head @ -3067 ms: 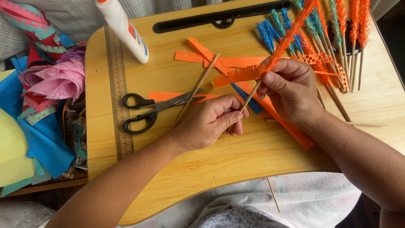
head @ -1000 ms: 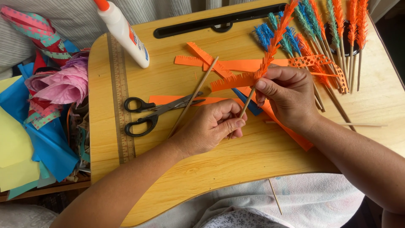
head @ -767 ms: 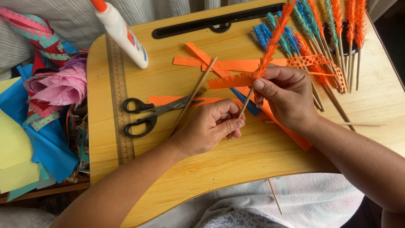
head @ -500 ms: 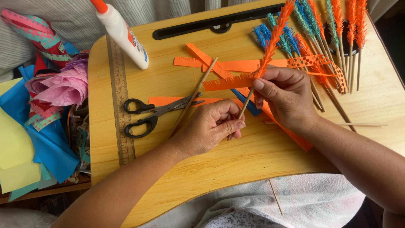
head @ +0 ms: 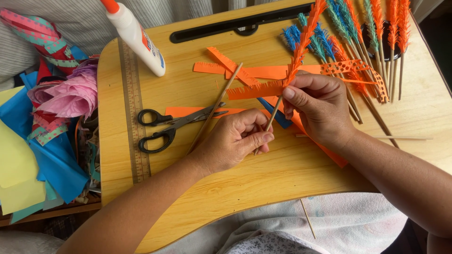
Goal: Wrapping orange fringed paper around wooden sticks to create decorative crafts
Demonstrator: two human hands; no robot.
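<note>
A person's left hand (head: 233, 141) pinched the lower end of a thin wooden stick (head: 273, 116) between thumb and fingers, low over a yellow lap desk (head: 245, 188). The right hand (head: 318, 106) closed thumb and fingertips on the same stick higher up, pressing a fringed orange paper strip (head: 256, 89) against it. Above that grip the strip was already wound around the stick, rising as an orange plume (head: 306, 35) tilted toward the desk's far edge. The strip's loose end stuck out to the left of the right hand.

Black-handled scissors (head: 172, 127) lay shut just left of the left hand, with a bare stick (head: 214, 108) resting across their blades. More fringed orange strips (head: 235, 70) lay flat behind the hands. Finished plumes (head: 367, 28) in orange, blue and teal fanned out at the desk's far right corner. A white glue bottle (head: 136, 37) with an orange cap lay near the far left corner, beside a ruler (head: 134, 117) printed along the desk's left side. Crumpled coloured paper (head: 52, 122) was heaped off the left edge.
</note>
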